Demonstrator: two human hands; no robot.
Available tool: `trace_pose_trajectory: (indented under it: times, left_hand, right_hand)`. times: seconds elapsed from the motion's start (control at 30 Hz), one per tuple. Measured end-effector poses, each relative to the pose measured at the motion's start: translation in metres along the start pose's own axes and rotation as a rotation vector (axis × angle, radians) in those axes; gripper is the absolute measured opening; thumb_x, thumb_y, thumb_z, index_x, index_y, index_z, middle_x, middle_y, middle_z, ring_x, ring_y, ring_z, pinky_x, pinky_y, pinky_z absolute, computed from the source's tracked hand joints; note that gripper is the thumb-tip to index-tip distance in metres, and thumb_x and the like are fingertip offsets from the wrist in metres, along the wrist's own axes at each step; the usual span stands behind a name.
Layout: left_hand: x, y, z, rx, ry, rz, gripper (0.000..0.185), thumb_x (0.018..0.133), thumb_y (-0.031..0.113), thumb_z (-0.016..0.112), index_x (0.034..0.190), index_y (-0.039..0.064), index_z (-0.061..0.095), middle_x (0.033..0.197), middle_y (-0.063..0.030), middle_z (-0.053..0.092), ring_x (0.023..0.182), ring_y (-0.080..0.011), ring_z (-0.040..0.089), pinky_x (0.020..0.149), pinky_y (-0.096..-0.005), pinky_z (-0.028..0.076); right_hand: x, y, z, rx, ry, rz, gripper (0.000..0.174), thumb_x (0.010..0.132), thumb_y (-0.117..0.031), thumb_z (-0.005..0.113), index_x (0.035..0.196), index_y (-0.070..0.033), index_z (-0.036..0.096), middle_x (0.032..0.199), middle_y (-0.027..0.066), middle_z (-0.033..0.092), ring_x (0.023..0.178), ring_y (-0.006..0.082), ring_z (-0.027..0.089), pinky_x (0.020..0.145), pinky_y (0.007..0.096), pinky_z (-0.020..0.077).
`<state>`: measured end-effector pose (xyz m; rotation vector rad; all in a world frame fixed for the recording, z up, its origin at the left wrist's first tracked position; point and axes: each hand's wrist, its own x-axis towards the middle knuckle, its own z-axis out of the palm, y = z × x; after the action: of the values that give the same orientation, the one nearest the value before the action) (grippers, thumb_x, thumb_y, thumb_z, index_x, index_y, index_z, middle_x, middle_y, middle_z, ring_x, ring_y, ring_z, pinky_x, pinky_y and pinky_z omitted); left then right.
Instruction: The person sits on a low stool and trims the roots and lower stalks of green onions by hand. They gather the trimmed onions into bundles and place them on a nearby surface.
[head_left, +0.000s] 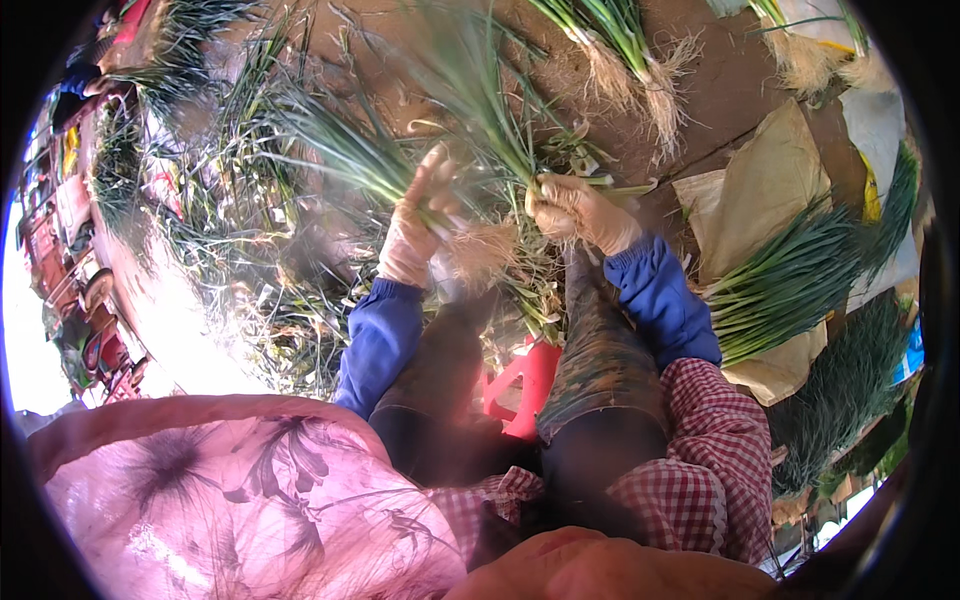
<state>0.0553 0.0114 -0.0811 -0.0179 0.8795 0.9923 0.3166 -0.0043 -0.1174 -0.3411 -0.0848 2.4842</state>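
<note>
My left hand (414, 225), in a pale glove, grips a bunch of green onions (358, 156). Its leaves point up and left, and its pale roots hang out to the right of the hand. In a matching glove, my right hand (589, 212) closes around the base of a second bunch of green onions (499, 139), whose blurred leaves reach toward the top. Both bunches are over my knees, a short way apart. Loose trimmed leaves (544, 300) lie between my legs.
A red plastic stool (534, 379) shows between my legs. Scattered onion leaves (292, 315) cover the ground at left. Rooted onion bundles (634, 64) lie at the top. More green onions (787, 277) rest on tan sacking (780, 172) at right. A person's hand (94, 86) is at far left.
</note>
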Motion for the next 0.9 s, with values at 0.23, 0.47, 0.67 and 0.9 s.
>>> trace_pose_trajectory:
  times: [0.23,0.47,0.67,0.9]
  left_hand:
    - [-0.002,-0.005,0.001,0.103,0.032,0.023,0.049,0.089,0.029,0.067,0.130,0.006,0.051,0.103,-0.0050,0.058,0.066,-0.0089,0.049,0.062,-0.0263,0.048]
    - [0.000,-0.015,0.001,0.239,0.331,0.005,0.028,0.085,0.027,0.073,0.100,0.007,0.061,0.075,0.0003,0.056,0.068,-0.0140,0.057,0.062,-0.0283,0.051]
    - [-0.003,-0.019,0.017,0.258,0.331,-0.057,0.022,0.090,0.027,0.066,0.102,0.009,0.062,0.073,0.0001,0.056,0.063,-0.0150,0.055,0.056,-0.0307,0.050]
    - [-0.006,-0.011,0.027,0.098,0.363,0.002,0.032,0.091,0.032,0.064,0.118,0.014,0.061,0.075,0.0023,0.054,0.062,-0.0117,0.051,0.057,-0.0298,0.050]
  right_hand:
    - [0.012,0.001,-0.003,-0.928,0.098,0.111,0.047,0.098,-0.034,0.053,0.129,0.001,0.050,0.085,0.0016,0.059,0.076,0.0114,0.056,0.068,0.0262,0.0481]
    - [0.043,0.013,0.026,-1.892,0.415,-0.438,0.072,0.072,-0.061,0.070,0.120,-0.009,0.058,0.102,0.0076,0.066,0.088,0.0246,0.065,0.071,0.0359,0.0514]
    - [0.062,0.024,0.030,-1.518,0.552,-0.597,0.022,0.082,-0.021,0.072,0.095,-0.003,0.068,0.091,0.0112,0.066,0.080,0.0301,0.064,0.069,0.0352,0.0518]
    - [0.062,0.018,0.026,-0.786,0.474,-0.611,0.014,0.095,-0.015,0.057,0.097,-0.004,0.066,0.085,0.0073,0.068,0.076,0.0139,0.064,0.067,0.0264,0.0550]
